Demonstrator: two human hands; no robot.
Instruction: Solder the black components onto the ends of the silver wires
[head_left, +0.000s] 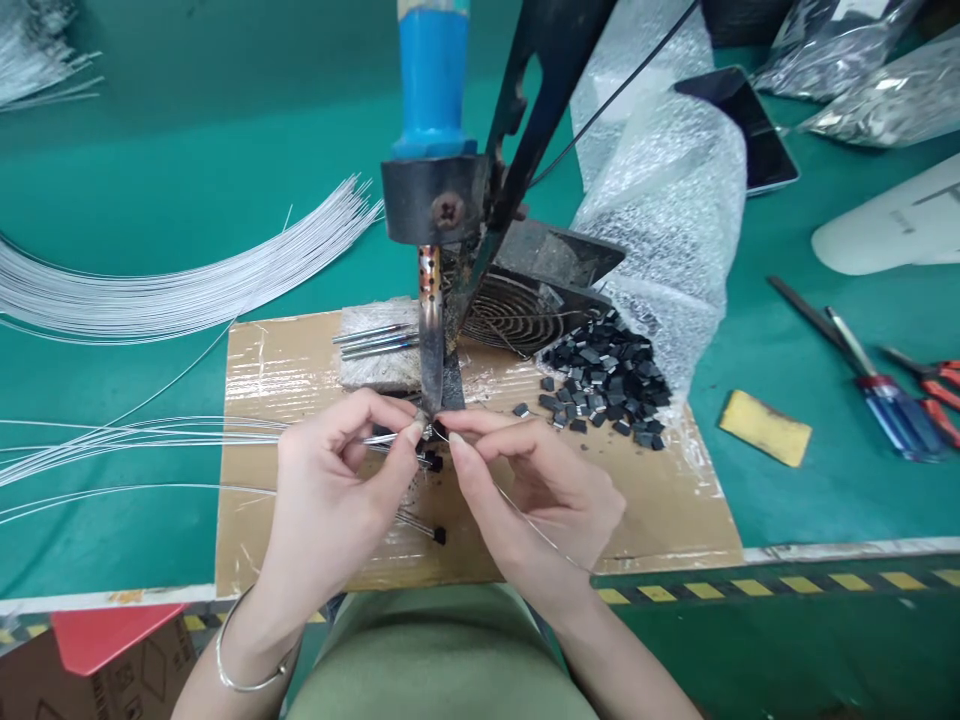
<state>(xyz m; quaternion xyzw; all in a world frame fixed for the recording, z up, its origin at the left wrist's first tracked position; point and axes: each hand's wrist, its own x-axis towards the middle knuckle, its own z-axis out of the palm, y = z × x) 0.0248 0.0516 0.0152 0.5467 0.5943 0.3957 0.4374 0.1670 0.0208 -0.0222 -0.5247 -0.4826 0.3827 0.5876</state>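
Note:
A soldering iron (433,90) with a blue handle is clamped tip down, and its tip ends right at my fingertips. My left hand (341,500) pinches thin white wires (202,437) that run off to the left. From the other side my right hand (536,490) pinches a thin silvery strand of solder wire (541,535), its end close to the iron's tip. Fingers and the tip largely hide the contact point. Below the hands, wires with small black ends (439,536) lie on the cardboard sheet (637,510).
A pile of small black pieces (607,375) spills beside bubble wrap (667,200). Behind the iron sits a dark round-grilled fan (517,310). A white wire bundle (187,300) lies left. To the right are a yellow sponge (765,428), a screwdriver (892,410) and red-handled pliers (941,385).

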